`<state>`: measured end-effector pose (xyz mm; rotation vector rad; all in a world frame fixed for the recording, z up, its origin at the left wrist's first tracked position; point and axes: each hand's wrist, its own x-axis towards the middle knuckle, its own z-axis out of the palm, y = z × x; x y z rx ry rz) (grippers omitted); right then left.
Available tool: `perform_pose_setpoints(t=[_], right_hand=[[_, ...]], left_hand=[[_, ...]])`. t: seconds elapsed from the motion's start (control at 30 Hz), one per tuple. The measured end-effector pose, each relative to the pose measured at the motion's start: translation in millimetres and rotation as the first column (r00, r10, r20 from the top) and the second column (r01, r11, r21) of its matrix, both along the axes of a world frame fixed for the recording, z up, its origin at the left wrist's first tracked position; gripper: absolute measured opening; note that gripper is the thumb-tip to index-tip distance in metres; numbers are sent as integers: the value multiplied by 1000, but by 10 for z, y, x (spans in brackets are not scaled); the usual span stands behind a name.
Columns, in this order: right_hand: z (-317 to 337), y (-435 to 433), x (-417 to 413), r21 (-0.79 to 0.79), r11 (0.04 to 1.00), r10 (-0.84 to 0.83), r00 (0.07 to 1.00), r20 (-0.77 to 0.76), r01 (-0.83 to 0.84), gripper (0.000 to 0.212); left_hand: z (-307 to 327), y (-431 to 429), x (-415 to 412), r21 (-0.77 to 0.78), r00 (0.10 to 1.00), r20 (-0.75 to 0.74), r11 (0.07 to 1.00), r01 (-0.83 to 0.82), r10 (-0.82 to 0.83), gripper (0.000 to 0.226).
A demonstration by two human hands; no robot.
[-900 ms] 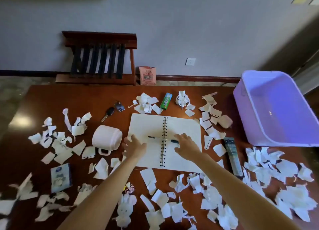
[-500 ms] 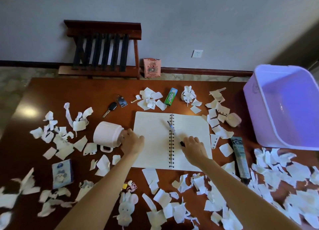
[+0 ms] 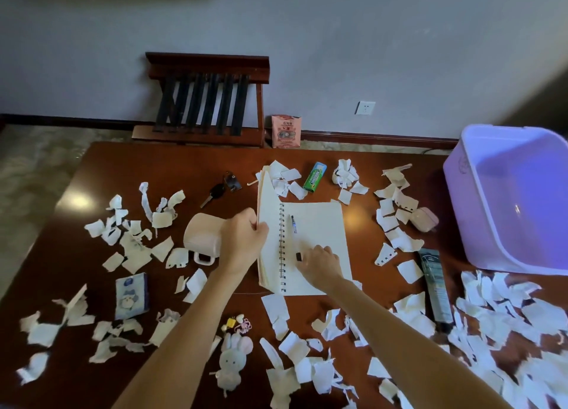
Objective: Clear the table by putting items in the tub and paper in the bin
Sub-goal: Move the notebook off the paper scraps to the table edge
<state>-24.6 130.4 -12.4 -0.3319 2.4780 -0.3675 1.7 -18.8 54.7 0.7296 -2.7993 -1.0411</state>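
Near: paper scraps (image 3: 295, 347) and plush rabbit (image 3: 232, 359), uncleared. Middle: left hand (image 3: 242, 242) pinches notebook (image 3: 319, 224) pages, raised upright; right hand (image 3: 319, 262) curled at pen (image 3: 293, 224), grip unclear. Far right: tub (image 3: 470, 209), nothing visible inside. Bin unseen. Barely begun.

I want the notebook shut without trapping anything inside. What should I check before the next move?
1. Left hand grips the raised left pages of the notebook: ok.
2. Pen off the right page: not ok, it lies there.
3. Right hand holding the pen: cannot tell; its fingers meet the pen's lower end.
4. Tub has room: ok, nothing visible inside.
5. Bin in view: not ok.
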Motion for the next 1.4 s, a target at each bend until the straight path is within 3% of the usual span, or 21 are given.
perform_pose_setpoints(t=[0.27, 0.4, 0.53, 0.77, 1.07, 1.2, 1.33, 1.4], right_hand=[[20, 49, 31, -73, 986, 152, 988, -14, -152, 40], [-54, 380, 9, -196, 980, -32, 999, -33, 25, 33], [-148, 830, -12, -217, 940, -274, 961, -26, 262, 33], [-208, 1154, 33, -152, 960, -238, 971, 13, 237, 30], [-304, 1045, 52, -87, 974, -209, 978, 2, 208, 21], [-214, 1062, -130, -9, 964, -267, 964, -17, 267, 21], [-96, 975, -458, -9, 957, -289, 952, -100, 290, 20], [-71, 854, -644, -97, 960, -274, 953, -131, 263, 22]], left_hand=[[100, 288, -196, 87, 978, 75, 978, 188, -195, 20], [1, 569, -360, 65, 945, 180, 962, 264, -272, 26], [-229, 923, -460, -72, 912, 278, 940, 334, -303, 23], [-663, 1225, -427, -135, 824, 438, 880, 455, -359, 33], [-819, 1123, -288, -58, 856, 374, 912, 406, -357, 24], [-817, 933, -337, -143, 913, 320, 940, 309, -252, 24], [-757, 640, -392, -263, 946, 321, 954, 146, -56, 55], [-718, 531, -426, -184, 915, 403, 982, 51, 28, 79]])
